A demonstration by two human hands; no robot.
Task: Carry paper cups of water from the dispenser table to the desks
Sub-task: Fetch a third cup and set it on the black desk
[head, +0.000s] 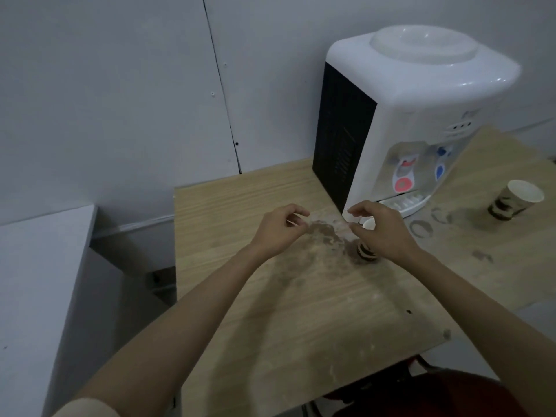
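Hovering left hand [279, 228] and right hand [382, 230], fingers curled, above paper cup [365, 251].

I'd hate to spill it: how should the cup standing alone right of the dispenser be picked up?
Probably grip the cup around its mid wall, coming from the near side. It stands upright with its mouth open, the table around it is bare, and the dispenser blocks its left.
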